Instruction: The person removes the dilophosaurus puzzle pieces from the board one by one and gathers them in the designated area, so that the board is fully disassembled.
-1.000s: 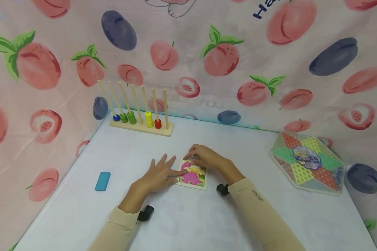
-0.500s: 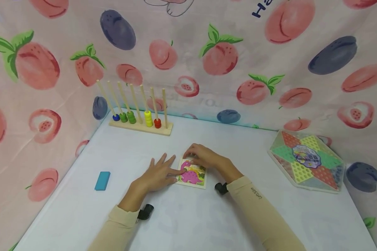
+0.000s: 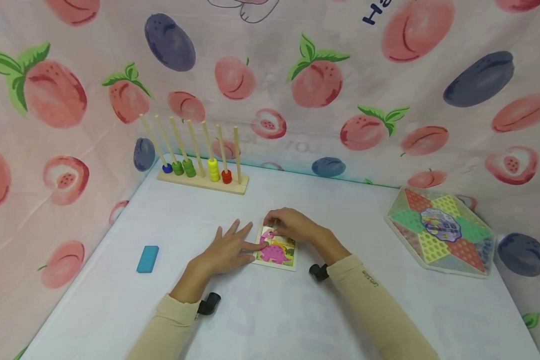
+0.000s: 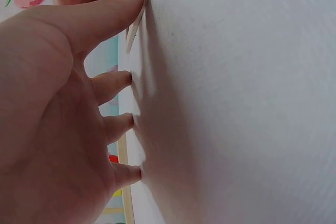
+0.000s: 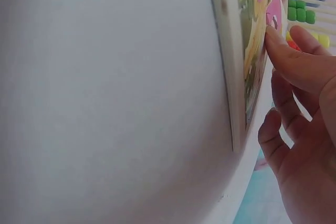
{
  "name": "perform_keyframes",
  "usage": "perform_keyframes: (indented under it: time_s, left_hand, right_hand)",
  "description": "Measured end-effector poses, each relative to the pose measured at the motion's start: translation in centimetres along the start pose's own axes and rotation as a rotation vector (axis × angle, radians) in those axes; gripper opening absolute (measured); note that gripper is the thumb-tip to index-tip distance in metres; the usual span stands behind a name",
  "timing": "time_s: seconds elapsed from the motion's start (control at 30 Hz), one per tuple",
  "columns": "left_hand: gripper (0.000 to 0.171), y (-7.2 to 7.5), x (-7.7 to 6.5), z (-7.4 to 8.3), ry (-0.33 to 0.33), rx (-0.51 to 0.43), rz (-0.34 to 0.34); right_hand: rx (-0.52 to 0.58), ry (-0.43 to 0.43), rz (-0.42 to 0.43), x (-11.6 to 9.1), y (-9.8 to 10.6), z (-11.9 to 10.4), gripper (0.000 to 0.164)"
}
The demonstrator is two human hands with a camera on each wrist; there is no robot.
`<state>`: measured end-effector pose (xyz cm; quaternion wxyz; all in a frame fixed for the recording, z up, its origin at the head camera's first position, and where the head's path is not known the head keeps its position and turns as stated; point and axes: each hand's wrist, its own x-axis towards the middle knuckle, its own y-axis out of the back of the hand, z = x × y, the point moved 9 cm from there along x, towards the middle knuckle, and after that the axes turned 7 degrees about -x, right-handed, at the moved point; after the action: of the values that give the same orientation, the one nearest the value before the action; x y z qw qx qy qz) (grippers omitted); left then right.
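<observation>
A small wooden jigsaw puzzle [image 3: 274, 255] with a pink dinosaur picture lies flat on the white table. My left hand [image 3: 225, 252] is spread at its left side, index finger reaching over the picture. Seen from the left wrist, the thumb [image 4: 113, 14] meets the puzzle's frame edge while other fingertips rest on the table. At the puzzle's top edge, my right hand [image 3: 294, 225] bends its fingers and pinches a pink puzzle piece [image 5: 274, 10] showing an eye. That piece stands tilted up from the tray in the right wrist view. A pale strip of tray shows near those fingertips.
A wooden bead rack [image 3: 202, 185] with upright pegs and coloured beads stands at the back left. A blue block [image 3: 148, 259] lies left of my left hand. At the right is a hexagonal Chinese checkers board [image 3: 441, 232]. A fruit-print cloth [image 3: 306, 135] hangs behind.
The right fingers have shifted very slightly at the puzzle's top edge, and a paler strip shows there. The left hand holds its place.
</observation>
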<state>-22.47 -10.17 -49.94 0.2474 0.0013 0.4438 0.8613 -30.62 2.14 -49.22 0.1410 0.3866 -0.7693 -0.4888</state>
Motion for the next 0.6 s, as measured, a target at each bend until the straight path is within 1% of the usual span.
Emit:
perform_keyframes:
  time_s: [0.13, 0.3, 0.5, 0.6]
  left_hand:
    - [0.036, 0.02, -0.03, 0.02, 0.004, 0.004, 0.001]
    - [0.035, 0.04, -0.09, 0.12, 0.012, 0.011, -0.002]
    - [0.036, 0.08, -0.16, 0.17, 0.016, 0.016, -0.002]
    - [0.037, 0.06, -0.17, 0.2, 0.015, 0.019, -0.006]
  right_hand:
    - [0.05, -0.043, -0.005, -0.19, -0.11, 0.33, 0.024]
    - [0.078, -0.06, 0.011, -0.29, -0.16, 0.72, 0.023]
    - [0.103, -0.065, 0.054, -0.44, 0.15, 0.7, 0.02]
    - [0.132, -0.08, 0.077, -0.52, 0.33, 0.76, 0.018]
